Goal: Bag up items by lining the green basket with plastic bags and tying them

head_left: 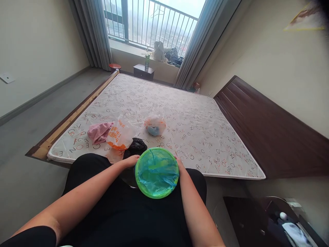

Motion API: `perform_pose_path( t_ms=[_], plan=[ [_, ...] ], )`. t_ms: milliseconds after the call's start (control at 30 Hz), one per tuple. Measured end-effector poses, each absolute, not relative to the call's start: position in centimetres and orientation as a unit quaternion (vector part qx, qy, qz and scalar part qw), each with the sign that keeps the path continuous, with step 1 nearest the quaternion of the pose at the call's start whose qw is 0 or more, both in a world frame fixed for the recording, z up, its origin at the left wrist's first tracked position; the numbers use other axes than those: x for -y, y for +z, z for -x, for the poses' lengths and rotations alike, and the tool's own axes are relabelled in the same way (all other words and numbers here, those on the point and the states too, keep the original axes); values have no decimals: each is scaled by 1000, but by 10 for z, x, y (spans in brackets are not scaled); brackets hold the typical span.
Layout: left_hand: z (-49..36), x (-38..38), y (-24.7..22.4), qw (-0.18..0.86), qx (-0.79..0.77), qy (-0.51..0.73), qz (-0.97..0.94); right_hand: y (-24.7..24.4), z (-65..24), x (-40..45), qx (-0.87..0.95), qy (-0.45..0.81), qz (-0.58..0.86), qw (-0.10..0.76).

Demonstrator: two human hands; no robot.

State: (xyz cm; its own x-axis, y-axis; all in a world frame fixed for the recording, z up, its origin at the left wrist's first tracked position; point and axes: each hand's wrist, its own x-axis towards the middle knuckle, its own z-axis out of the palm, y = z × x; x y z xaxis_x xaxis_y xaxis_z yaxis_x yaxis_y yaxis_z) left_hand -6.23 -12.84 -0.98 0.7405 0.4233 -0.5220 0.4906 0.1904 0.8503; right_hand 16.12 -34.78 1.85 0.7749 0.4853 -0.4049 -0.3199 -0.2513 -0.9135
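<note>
A round green trash can is held in front of my body, its mouth facing me and a thin blue plastic bag lining it. My left hand grips the can's upper left side, with most of its fingers hidden behind the rim. At the upper right side my right hand holds on too, its fingers largely out of sight. Just beyond my left hand, a black plastic bag lies on the mattress. A white plastic bag with orange print rests against a pink cloth.
The bare mattress spreads ahead, with a clear bag holding something blue on it. A dark headboard stands right. Beyond are a small bedside table and a red stool. A dark cabinet stands lower right.
</note>
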Motion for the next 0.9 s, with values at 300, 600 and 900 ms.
perform_pose_path(
  t_ms=[300, 600, 900],
  plan=[
    [57, 155, 50, 391, -137, 224, -882, 18, -135, 386, 84, 397, 663, 629],
    [11, 243, -29, 241, -85, -193, -947, 17, -120, 376, 53, 377, 661, 647],
    [14, 232, -59, 245, -106, -329, -906, 21, -114, 379, 107, 392, 665, 627]
  ],
)
